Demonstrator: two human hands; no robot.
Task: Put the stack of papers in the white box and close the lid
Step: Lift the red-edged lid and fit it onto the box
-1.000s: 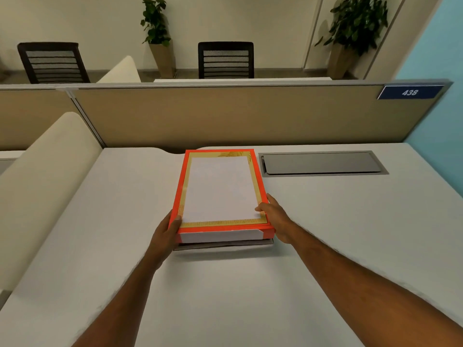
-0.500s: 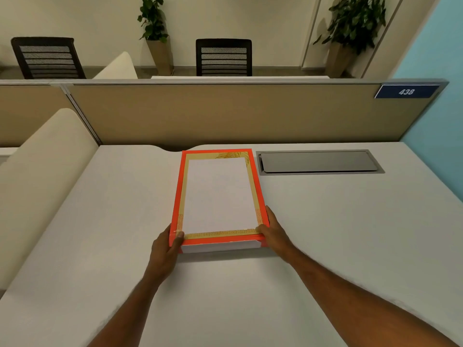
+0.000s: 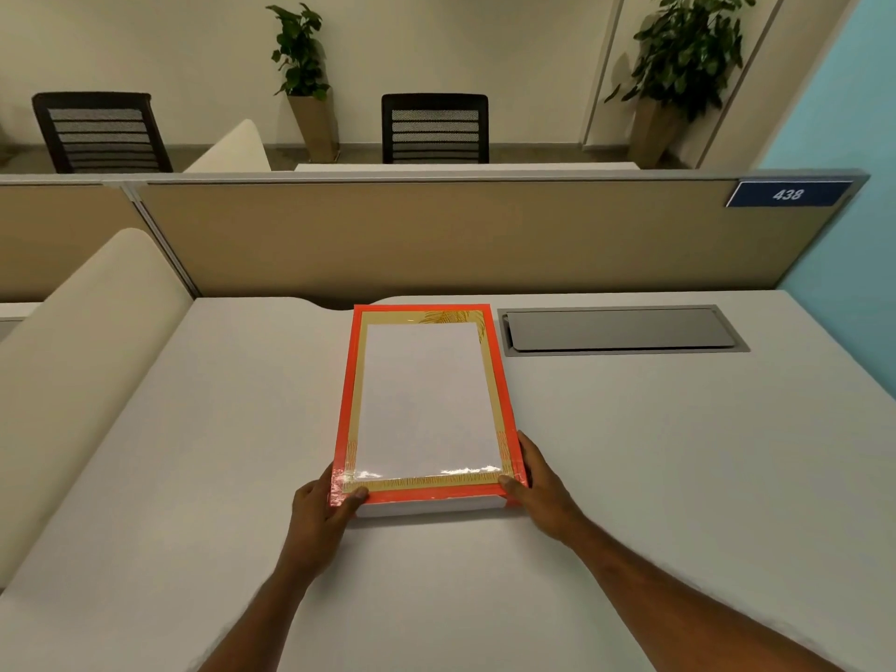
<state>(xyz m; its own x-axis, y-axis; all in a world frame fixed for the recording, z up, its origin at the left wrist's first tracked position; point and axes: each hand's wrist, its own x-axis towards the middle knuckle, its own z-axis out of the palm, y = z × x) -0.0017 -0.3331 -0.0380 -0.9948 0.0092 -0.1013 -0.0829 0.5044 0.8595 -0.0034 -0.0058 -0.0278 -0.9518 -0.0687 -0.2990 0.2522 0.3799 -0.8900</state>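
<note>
Table (image 3: 679, 453) surface carries the white box (image 3: 426, 506), lid (image 3: 426, 400) seated, long axis running away from the person. Left hand (image 3: 322, 514) and right hand (image 3: 545, 492) fingers grip its near corners, equally close.

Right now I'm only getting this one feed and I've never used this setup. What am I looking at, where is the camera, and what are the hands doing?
There is no machine here: these are a person's two bare hands, seen from a wide-angle camera worn on the head, looking forward and down. On the pale desk lies a flat white box whose lid has an orange border and a white middle. The lid sits down on the box. The left hand holds the near left corner and the right hand the near right corner, thumbs on top. No loose papers show on the desk. Beside the box is a grey cable hatch, and behind it a tan partition.
</note>
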